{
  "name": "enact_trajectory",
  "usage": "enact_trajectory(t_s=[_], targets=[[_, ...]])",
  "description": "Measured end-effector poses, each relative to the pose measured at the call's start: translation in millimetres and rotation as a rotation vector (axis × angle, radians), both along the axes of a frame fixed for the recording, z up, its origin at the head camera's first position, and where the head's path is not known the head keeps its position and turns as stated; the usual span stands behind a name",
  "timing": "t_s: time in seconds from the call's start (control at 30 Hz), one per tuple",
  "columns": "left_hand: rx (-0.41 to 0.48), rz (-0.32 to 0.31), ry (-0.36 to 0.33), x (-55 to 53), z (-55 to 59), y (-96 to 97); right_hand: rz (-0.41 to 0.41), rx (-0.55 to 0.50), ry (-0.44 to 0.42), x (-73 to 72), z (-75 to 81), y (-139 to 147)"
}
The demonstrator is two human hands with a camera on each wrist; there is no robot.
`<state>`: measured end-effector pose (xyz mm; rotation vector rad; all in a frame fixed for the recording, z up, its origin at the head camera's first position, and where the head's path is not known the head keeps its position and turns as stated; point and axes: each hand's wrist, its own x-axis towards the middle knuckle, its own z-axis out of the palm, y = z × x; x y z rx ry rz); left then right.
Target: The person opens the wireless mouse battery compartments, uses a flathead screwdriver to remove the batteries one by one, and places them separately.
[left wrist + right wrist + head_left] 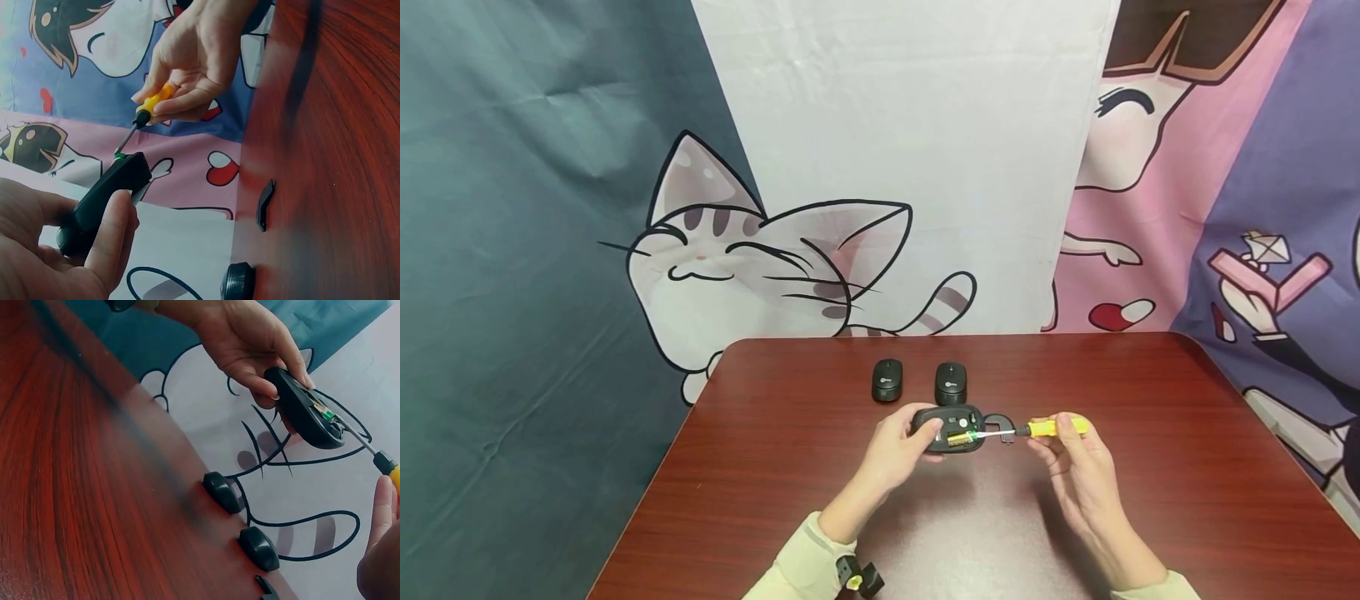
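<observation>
My left hand (886, 452) grips a black computer mouse (942, 414), its underside turned up and its battery compartment uncovered. A yellow and green battery (958, 438) lies in that compartment. In my right hand (1084, 477) is a screwdriver (1043, 428) with a yellow handle, held between thumb and fingers. Its metal shaft points left, with the tip right at the battery's green end. The right wrist view shows the tip at the green end (329, 416) from the side. Both hands hold the mouse and screwdriver above the table.
Two more black mice, one on the left (887, 381) and one on the right (951, 382), stand toward the back of the reddish-brown table (760, 467). A loose, curved black cover (265, 205) lies on the table beyond the held mouse. Behind hangs a cartoon-printed cloth (910, 125).
</observation>
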<state>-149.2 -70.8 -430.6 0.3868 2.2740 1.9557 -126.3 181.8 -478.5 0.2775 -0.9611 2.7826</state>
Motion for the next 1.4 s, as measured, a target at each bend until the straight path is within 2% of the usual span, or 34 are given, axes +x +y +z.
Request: enact_trajectory(t_s=[0.1, 0.2, 0.33, 0.43, 0.5, 0.67, 0.77, 0.87, 1.07, 1.23, 1.3, 1.4], targets=[[0.012, 0.008, 0.005, 1.1, -0.7, 3.6, -0.005, 0.018, -0.014, 1.4, -0.4, -3.9], [0.011, -0.014, 0.001, 1.5, -1.1, 10.3, 0.017, 0.066, -0.004, 1.9, 1.5, -11.1], [0.008, -0.009, -0.003, -0.3, 0.5, 15.3, 0.001, 0.116, 0.058, 1.3, 9.5, -14.9], [0.008, 0.025, -0.003, -2.4, 1.6, 13.7, -0.101, 0.182, 0.084, 1.5, 19.5, -9.8], [0.001, 0.021, -0.007, -3.4, 0.9, 12.4, -0.178, 0.257, 0.075, 2.3, 26.9, -5.2], [0.014, -0.009, -0.012, -3.8, -1.5, 12.0, -0.360, 0.535, 0.026, 6.2, 43.0, 5.9], [0.026, -0.002, -0.020, -3.3, -1.0, 11.2, -0.405, 0.645, 0.013, 8.1, 49.9, 11.2], [0.021, 0.003, -0.032, -3.1, -0.4, 10.3, -0.400, 0.700, 0.018, 10.1, 54.9, 13.3], [0.027, 0.000, -0.029, -2.9, 0.0, 9.0, -0.387, 0.763, 0.042, 13.4, 60.0, 10.7], [0.026, 0.002, -0.036, -2.1, -0.2, 8.1, -0.369, 0.745, 0.057, 12.1, 52.7, 10.7], [0.021, 0.000, -0.038, -1.8, 0.1, 7.4, -0.337, 0.688, 0.076, 10.6, 47.4, 11.5], [0.016, -0.002, -0.040, -1.5, 2.1, 6.8, -0.287, 0.543, 0.089, 8.0, 39.9, 11.0]])
